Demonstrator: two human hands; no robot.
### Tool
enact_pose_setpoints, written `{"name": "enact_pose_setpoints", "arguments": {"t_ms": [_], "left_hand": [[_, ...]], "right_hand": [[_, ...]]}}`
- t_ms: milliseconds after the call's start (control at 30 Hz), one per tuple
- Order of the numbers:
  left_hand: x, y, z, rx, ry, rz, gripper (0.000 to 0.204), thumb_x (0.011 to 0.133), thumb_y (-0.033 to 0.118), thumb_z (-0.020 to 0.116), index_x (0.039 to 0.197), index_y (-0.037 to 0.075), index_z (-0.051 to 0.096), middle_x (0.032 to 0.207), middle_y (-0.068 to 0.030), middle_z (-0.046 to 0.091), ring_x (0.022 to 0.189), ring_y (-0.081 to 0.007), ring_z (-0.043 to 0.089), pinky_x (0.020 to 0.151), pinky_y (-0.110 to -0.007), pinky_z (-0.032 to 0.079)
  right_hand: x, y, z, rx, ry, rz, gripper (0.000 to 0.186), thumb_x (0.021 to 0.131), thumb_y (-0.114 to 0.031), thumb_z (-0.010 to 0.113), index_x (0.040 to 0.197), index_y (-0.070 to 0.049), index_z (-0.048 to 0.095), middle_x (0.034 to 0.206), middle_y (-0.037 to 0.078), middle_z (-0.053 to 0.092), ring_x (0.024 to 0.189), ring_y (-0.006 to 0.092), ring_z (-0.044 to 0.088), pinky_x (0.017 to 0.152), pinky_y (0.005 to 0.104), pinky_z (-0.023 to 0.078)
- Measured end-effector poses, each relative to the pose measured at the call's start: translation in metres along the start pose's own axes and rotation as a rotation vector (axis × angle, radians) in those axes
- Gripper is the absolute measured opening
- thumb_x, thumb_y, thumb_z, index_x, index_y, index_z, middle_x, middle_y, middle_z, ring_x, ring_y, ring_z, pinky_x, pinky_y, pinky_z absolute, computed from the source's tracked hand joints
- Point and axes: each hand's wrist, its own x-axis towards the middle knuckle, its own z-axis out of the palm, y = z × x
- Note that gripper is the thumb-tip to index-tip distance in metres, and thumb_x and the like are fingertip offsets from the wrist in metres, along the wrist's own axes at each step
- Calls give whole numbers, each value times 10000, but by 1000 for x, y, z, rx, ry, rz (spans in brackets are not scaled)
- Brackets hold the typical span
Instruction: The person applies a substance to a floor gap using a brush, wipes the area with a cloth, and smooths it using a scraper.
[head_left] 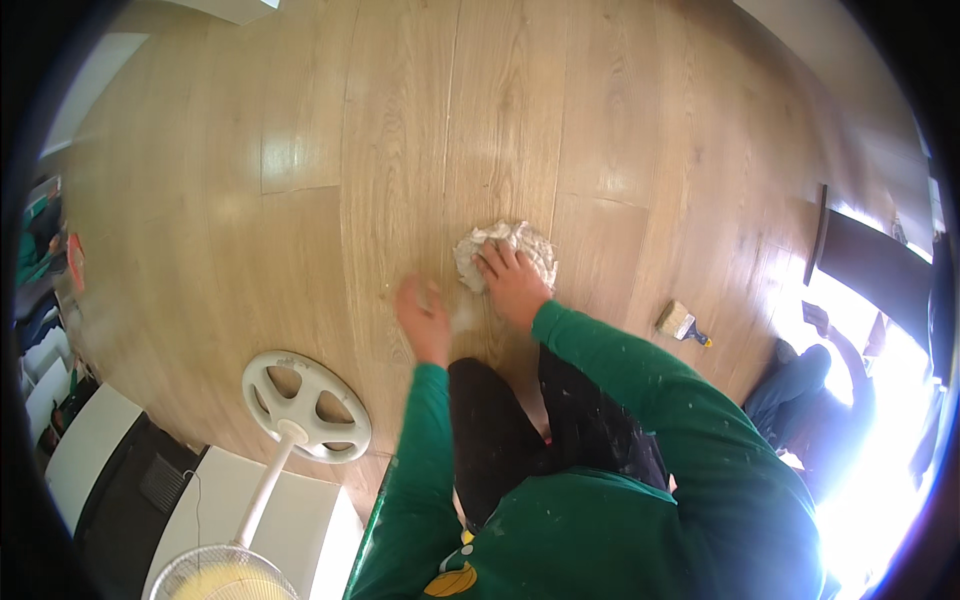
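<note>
Starting at the left, here's the pale round fan base point(305, 407), standing on the wood-look floor point(400, 150) to the left of the left grip and nearer the body. Then the left grip point(425, 312) itself: a bit blurred, nothing in it, thumb and fingers apart, just above or at the floor, hard to say which! To its right, a narrow gap away, lies the crumpled off-white cloth point(535, 248), right under the fingers of the right grip point(513, 285), spilling out ahead of the fingertips and to both sides. Those fingers lie slightly spread across its top; whether they're clamped on a fold, I can't tell, as the thumb doesn't show clearly. Over to the right of that grip, well apart, there's a flat paintbrush point(682, 323), pale bristles, dark handle, slightly nearer the body.
</note>
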Motion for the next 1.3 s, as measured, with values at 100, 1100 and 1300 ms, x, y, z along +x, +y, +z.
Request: {"name": "enact_pose_setpoints", "arguments": {"t_ms": [100, 1100, 1300], "left_hand": [[-101, 19, -6, 154, -259, 61, 416, 941, 208, 694, 1306, 23, 621, 1343, -246, 602, 1271, -442, 543, 1101, -553, 398], [-110, 19, -21, 484, -536, -64, 532, 995, 468, 590, 1360, 81, 590, 1462, -140, 543, 1398, -344, 462, 1217, -601, 245], [-105, 20, -16, 458, -529, -46, 517, 1004, 465, 576, 1342, 74, 599, 1445, -144, 549, 1397, -346, 463, 1217, -603, 245]], "right_hand": [[41, 37, -33, 2, 49, 94, 625, 923, -159, 599, 1522, -32, 473, 1566, 203, 428, 1398, 388, 452, 1054, 453, 469], [73, 51, -59, 356, 175, 747, 575, 784, -324, 773, 1287, -94, 616, 1378, 185, 494, 1285, 432, 488, 1006, 539, 500], [105, 75, -62, 436, 160, 930, 693, 719, -410, 808, 1299, -87, 608, 1408, 172, 443, 1315, 416, 444, 1058, 559, 433]]}}
